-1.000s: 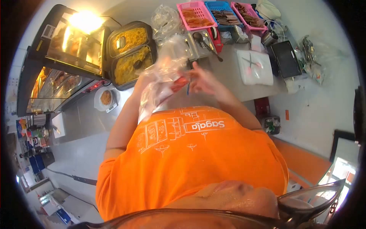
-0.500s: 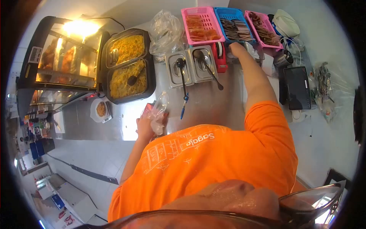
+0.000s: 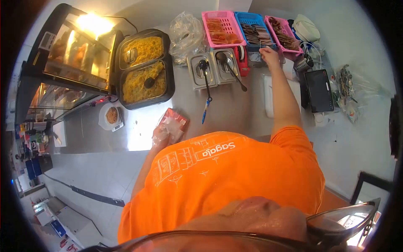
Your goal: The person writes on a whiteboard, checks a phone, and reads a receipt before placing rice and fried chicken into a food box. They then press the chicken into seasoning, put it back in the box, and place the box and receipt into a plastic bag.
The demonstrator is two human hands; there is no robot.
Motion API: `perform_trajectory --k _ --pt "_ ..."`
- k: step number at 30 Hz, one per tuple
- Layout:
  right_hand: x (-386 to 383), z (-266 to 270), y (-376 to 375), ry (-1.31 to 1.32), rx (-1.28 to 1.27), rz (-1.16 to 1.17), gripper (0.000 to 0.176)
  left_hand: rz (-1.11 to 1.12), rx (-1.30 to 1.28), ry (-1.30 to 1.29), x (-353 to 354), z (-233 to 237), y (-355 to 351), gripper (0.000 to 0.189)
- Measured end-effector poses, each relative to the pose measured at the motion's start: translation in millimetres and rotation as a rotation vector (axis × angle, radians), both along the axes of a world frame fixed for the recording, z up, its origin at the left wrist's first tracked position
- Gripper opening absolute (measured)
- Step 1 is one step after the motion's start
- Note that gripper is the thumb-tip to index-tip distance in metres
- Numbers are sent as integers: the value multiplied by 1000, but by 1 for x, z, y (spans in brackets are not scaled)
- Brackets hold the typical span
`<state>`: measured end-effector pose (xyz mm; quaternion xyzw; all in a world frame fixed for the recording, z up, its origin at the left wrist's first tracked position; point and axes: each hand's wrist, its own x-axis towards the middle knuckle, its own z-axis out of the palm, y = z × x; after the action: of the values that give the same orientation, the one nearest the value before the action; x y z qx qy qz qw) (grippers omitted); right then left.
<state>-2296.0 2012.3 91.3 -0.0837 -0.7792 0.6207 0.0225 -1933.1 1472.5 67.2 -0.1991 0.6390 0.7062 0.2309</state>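
Note:
Low on the left, close to my body, my left hand (image 3: 161,137) is closed around a red box (image 3: 174,121) with a clear plastic bag (image 3: 168,130) bunched over it. The bag partly hides the fingers. My right arm reaches forward across the counter. At the front edge of the blue basket (image 3: 254,27), my right hand (image 3: 270,54) has its fingers pinched together. A thin sliver shows above those fingertips, but I cannot tell what it is. Packets stand in rows inside the blue basket. Just left of this hand is a red tape dispenser (image 3: 242,61).
Two steel containers with black ladles (image 3: 204,65) sit mid-counter. To their left are a black two-part tray (image 3: 170,86) of yellow food and a lit display case (image 3: 77,54). Pink baskets (image 3: 223,29) flank the blue one. A dark tablet (image 3: 319,90) stands at right.
My right hand has risen from beside the tape dispenser and shifted right, fingers now pinched. In my left hand, the red box has turned into fuller view, the bag now lower over the hand.

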Motion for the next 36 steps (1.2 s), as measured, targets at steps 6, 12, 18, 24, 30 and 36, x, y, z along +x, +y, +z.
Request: perform_trajectory --k 6,12,18,24,30,36 --pt "137 66 -152 -38 -858 254 9 -216 197 75 -11 -9 -22 29" --pt "306 33 -360 -330 -417 495 7 -667 -330 874 -16 21 -36 34" --pt "316 -46 -386 -99 -196 567 14 -462 -909 1264 0 48 -36 34" --pt "324 -11 -377 143 129 722 30 -542 -264 781 -39 -41 -62 24" --pt "357 -25 -393 439 285 408 11 -313 -732 365 -34 8 -34 22" --pt "358 -32 -399 222 152 314 13 -331 -603 547 -26 -11 -29 16"
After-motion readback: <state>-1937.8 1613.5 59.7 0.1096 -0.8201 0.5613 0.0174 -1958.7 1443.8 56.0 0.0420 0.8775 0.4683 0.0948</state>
